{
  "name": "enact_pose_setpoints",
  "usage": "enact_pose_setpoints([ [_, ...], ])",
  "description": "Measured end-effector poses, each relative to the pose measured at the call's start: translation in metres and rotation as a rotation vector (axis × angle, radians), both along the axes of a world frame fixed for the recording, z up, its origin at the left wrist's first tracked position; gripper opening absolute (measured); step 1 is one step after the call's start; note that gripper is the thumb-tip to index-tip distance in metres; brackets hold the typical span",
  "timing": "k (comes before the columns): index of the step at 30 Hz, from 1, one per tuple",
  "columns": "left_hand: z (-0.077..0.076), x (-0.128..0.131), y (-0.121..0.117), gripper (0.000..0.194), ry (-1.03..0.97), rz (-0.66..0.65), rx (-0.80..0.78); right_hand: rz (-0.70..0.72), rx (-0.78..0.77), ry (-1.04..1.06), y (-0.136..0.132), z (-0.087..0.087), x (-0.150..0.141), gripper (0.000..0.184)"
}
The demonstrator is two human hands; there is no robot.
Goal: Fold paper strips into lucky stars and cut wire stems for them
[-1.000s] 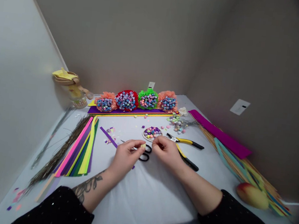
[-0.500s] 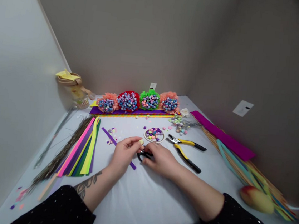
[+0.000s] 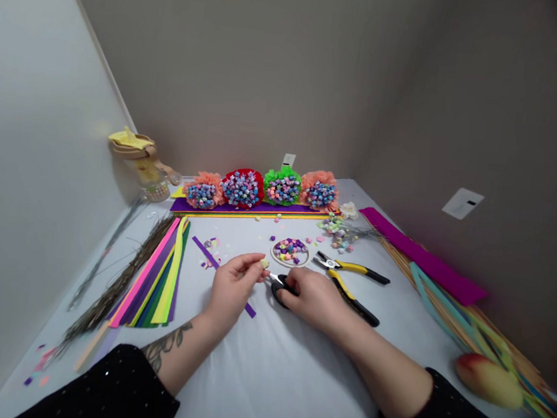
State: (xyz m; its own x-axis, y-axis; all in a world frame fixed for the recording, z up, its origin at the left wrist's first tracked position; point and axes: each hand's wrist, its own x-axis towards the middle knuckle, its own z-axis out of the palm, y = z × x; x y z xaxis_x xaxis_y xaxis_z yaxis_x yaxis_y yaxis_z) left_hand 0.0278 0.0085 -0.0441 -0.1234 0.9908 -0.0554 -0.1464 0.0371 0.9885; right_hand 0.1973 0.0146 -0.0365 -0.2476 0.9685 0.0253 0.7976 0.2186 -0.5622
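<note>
Between thumb and fingers of my left hand (image 3: 236,283) is a small pale-yellow paper star (image 3: 265,263), partly covered by the fingertips. My right hand (image 3: 309,294) is closed round the black handles of scissors (image 3: 279,289), whose short silver blades point left, close to the left fingertips. A purple paper strip (image 3: 204,251) lies on the table and passes under my left hand. Just beyond my hands, a round shallow dish (image 3: 273,257) holds several small purple, pink and yellow stars. Yellow-and-black pliers (image 3: 354,300) rest open to the right of my right hand.
Coloured paper strips (image 3: 164,290) and a bundle of dry stems (image 3: 115,291) lie left. At the back stand several star-filled crepe-paper flowers (image 3: 242,188). A magenta sheet (image 3: 424,256), thin sticks and a red-yellow mango-like object (image 3: 488,379) are on the right. Walls (image 3: 254,65) enclose the table.
My right hand has drawn slightly right with the scissors, so their silver blades now show clear of the left fingers. My left hand still pinches the star. The whole view has shifted a little.
</note>
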Motion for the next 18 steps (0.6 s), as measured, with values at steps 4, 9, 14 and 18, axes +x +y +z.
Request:
enact_pose_setpoints([
  [4, 0.003, -0.001, -0.002, 0.031, -0.017, 0.047, 0.057, -0.12, -0.037, 0.418, 0.009, 0.003, 0.003, 0.02],
  [9, -0.004, -0.003, 0.002, 0.03, -0.122, 0.065, 0.013, -0.087, -0.495, 1.141, 0.012, 0.006, 0.005, 0.026],
  [14, -0.003, -0.002, 0.006, 0.03, -0.181, 0.075, -0.027, -0.106, -0.602, 1.235, 0.005, 0.002, 0.0, 0.026],
  [18, 0.001, -0.001, 0.007, 0.028, -0.238, 0.096, -0.043, -0.077, -0.562, 1.119, 0.002, -0.002, -0.006, 0.03],
])
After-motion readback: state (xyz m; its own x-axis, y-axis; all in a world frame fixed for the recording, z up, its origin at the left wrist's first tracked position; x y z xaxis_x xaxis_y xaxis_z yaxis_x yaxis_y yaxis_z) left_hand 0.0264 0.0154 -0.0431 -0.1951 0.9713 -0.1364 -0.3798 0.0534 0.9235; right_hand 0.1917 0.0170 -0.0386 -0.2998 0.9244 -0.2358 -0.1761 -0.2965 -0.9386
